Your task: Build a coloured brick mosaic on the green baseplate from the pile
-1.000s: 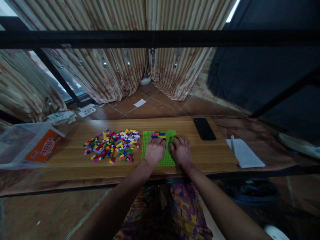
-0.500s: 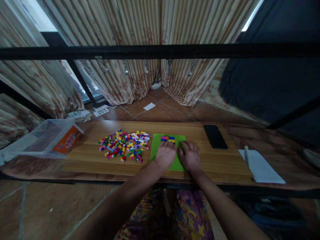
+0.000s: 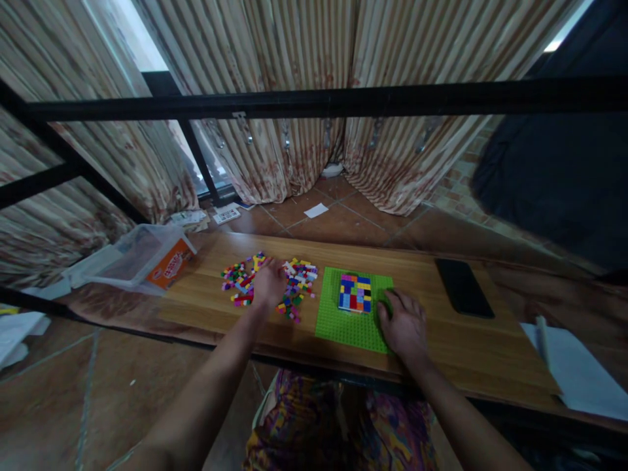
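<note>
A green baseplate (image 3: pixel 333 317) lies on the wooden board, with a roughly square block of multicoloured building bricks (image 3: pixel 354 294) standing on it. My right hand (image 3: pixel 405 324) rests on the plate's right edge, fingers spread, holding nothing. To the left of the plate is a scattered pile of small loose building bricks (image 3: pixel 299 281). My left hand (image 3: pixel 269 284) is over the middle of this pile, fingers pointing down among the bricks. Its fingertips are hidden and blurred, so whether a brick is between them does not show.
A black phone (image 3: pixel 464 288) lies on the wooden board (image 3: pixel 196 311) at the right. Beyond it is white paper (image 3: pixel 581 373) with a pen-like object on top. A clear plastic box (image 3: pixel 132 261) with an orange label is at the left. A dark metal rail (image 3: pixel 314 101) crosses behind.
My left hand has moved left from the brick block to the loose pile, uncovering the block. My right hand stays at the plate's right edge. The camera view has turned left.
</note>
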Demonstrator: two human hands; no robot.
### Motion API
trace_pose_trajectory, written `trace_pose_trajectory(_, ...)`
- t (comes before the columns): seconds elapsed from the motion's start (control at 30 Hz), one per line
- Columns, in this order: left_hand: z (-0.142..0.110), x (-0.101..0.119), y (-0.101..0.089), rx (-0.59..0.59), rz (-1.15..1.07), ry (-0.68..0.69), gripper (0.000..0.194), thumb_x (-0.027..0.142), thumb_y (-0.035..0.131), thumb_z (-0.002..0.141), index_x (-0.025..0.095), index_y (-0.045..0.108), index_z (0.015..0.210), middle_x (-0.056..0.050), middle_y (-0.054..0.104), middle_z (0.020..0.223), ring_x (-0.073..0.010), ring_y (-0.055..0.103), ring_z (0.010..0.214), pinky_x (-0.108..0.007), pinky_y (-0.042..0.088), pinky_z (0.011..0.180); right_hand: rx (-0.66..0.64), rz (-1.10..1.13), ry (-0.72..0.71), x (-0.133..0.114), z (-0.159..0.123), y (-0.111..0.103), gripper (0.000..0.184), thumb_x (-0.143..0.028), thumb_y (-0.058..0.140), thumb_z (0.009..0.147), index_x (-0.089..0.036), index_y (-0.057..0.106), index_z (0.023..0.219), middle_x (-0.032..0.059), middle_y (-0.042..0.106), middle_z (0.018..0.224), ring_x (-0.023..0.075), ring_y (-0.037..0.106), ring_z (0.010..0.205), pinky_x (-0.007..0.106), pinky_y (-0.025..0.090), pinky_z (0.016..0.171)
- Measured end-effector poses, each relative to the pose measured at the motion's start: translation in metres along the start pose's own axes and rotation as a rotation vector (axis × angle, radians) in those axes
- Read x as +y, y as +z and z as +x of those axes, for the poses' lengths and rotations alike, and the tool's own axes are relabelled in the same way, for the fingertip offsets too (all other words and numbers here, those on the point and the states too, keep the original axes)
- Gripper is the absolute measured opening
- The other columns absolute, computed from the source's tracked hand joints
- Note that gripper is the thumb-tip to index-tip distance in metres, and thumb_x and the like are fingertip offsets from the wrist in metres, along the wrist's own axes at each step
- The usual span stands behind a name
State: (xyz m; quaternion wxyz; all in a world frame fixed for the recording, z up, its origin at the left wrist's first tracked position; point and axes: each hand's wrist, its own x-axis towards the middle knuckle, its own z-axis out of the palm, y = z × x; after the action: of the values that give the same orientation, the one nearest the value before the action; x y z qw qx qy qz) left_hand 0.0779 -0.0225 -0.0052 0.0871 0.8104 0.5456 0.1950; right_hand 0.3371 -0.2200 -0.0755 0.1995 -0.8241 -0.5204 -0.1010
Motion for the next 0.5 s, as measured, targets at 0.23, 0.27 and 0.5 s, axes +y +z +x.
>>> trace_pose_trajectory(0.23,0.039,-0.004,0.001,-0.139,0.119,0.082,0.038,0.014,0.042,0.086,0.016,0.068,0.113,-0.011,0.069,0.112,-0.0204,0.062,0.108,-0.03,0.046,0.098,0.005,0.001,-0.005,0.003,-0.001,0.002,0.04,-0.037,0.043,0.093,-0.019,0.061,0.124,0.0137,0.061,0.125,0.0308,0.052,0.114,0.048,0.04,0.097)
trace_pose_trajectory(0.27,0.045,-0.001,0.003,-0.166,0.138,0.096,0.04,0.013,0.041,0.085,0.016,0.068,0.116,-0.011,0.069,0.114,-0.0202,0.062,0.11,-0.03,0.046,0.099,0.007,0.003,-0.008,0.003,-0.001,0.002,0.04,-0.038,0.043,0.094,-0.019,0.061,0.124,0.0136,0.061,0.125,0.0307,0.052,0.113,0.048,0.04,0.097)
trace_pose_trajectory(0.5,0.066,0.012,0.016,-0.29,0.166,0.135,0.041,0.012,0.049,0.08,0.019,0.071,0.113,-0.01,0.072,0.111,-0.0201,0.065,0.104,-0.028,0.048,0.095,0.013,0.003,-0.021,0.001,-0.001,-0.001,0.04,-0.039,0.041,0.095,-0.018,0.06,0.124,0.0136,0.06,0.126,0.0298,0.051,0.114,0.045,0.038,0.097)
